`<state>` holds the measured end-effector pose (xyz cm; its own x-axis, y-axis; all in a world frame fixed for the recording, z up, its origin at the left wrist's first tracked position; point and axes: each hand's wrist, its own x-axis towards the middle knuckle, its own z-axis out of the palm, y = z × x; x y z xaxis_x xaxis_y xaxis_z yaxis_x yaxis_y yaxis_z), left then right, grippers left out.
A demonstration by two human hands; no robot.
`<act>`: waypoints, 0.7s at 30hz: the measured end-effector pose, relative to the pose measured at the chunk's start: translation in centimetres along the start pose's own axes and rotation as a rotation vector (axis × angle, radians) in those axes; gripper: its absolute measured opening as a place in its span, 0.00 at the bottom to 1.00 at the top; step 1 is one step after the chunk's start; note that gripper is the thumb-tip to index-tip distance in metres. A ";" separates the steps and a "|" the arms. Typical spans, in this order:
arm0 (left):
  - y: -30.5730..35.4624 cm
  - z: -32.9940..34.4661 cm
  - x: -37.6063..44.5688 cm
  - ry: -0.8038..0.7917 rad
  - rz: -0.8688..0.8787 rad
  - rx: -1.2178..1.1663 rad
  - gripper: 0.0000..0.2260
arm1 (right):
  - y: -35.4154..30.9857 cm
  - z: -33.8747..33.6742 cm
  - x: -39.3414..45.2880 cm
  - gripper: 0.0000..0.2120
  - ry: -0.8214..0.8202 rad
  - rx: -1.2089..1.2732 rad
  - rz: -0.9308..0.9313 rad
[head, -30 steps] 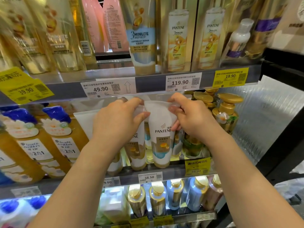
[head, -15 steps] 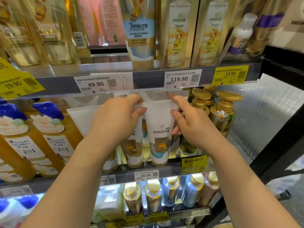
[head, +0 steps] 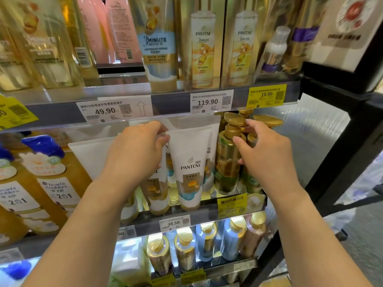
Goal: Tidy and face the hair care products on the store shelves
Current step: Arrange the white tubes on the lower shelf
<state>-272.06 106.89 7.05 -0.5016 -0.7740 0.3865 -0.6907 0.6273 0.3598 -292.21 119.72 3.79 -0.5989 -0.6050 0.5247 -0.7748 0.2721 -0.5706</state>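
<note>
Two hands work among hair care products on the middle shelf of a store rack.

Head view: the left hand [head: 135, 154] pinches the top edge of a white tube [head: 189, 166] marked PANTENE, which stands cap-down at the front of the middle shelf [head: 207, 214], label facing out, with more tubes of the same kind just behind and to its left. The right hand [head: 267, 154] is off the tube, fingers loosely spread and holding nothing, hovering by a gold pump bottle [head: 229, 160] that stands just right of the tubes; whether a fingertip touches the bottle I cannot tell. Price tags reading 49.90 [head: 114, 109] and 119.90 [head: 211, 101] sit on the shelf edge above, and blue-capped bottles [head: 49, 177] stand at the left.
</note>
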 end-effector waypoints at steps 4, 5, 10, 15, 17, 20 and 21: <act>-0.2 -0.2 0.0 -0.010 -0.005 -0.051 0.06 | -0.4 -0.1 -0.7 0.22 0.048 0.041 -0.024; -0.3 -0.3 -0.1 -0.014 0.000 -0.051 0.06 | -0.5 -0.1 -1.0 0.20 0.076 0.033 -0.056; -0.4 -0.4 -0.2 -0.023 0.009 -0.037 0.09 | -2.1 0.9 -1.7 0.11 0.088 0.057 -0.247; -0.2 -0.6 -0.3 -0.035 0.002 -0.002 0.12 | -4.8 2.2 0.4 0.19 -0.136 0.003 -0.306; 0.0 -0.7 -0.3 -0.028 0.004 0.016 0.15 | -5.4 2.5 1.2 0.21 -0.193 -0.006 -0.248; 0.3 -0.9 -0.6 -0.003 0.010 0.040 0.18 | -5.4 2.4 1.4 0.22 -0.196 -0.007 -0.208; 0.3 -1.1 -0.8 0.010 0.021 0.046 0.19 | -5.4 2.2 1.3 0.21 -0.181 -0.005 -0.214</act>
<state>-271.34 107.81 7.77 -0.5113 -0.7598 0.4017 -0.7037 0.6384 0.3118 -288.35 115.83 6.12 -0.3762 -0.7728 0.5111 -0.8808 0.1271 -0.4562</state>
